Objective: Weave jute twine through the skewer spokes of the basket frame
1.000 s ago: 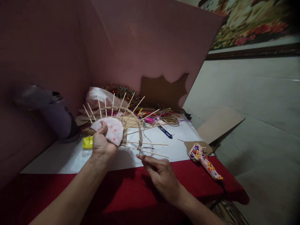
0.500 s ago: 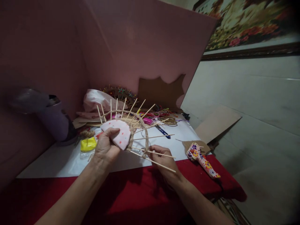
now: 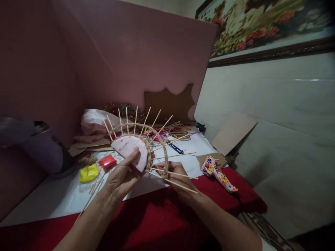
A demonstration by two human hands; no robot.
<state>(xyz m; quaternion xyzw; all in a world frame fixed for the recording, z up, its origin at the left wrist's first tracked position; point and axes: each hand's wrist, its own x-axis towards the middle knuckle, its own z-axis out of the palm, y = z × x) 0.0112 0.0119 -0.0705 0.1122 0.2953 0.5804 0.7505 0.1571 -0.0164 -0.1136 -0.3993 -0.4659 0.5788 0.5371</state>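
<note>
My left hand (image 3: 125,174) grips a half-round craft piece by its spotted white fabric half-disc (image 3: 128,148), thumb on the front and fingers behind. Wooden sticks (image 3: 154,122) fan out from its twine-wrapped rim. Farther out, a twine arc (image 3: 161,136) crosses the sticks. My right hand (image 3: 180,181) is closed at the arc's lower right end, behind the two lowest sticks. Its fingertips pinch around the twine there, partly hidden by the arc and sticks.
On the white sheet lie yellow (image 3: 89,173) and red (image 3: 107,161) packets, loose sticks (image 3: 90,198) and a blue box cutter (image 3: 175,147). A flower-patterned glue gun (image 3: 218,174) rests at right by cardboard. A purple tumbler (image 3: 49,150) stands left.
The view has turned slightly, shifting the background left and exposing the red packet. My left thumb sits farther right on the fabric. My right fingers have moved in behind the arc's lower end.
</note>
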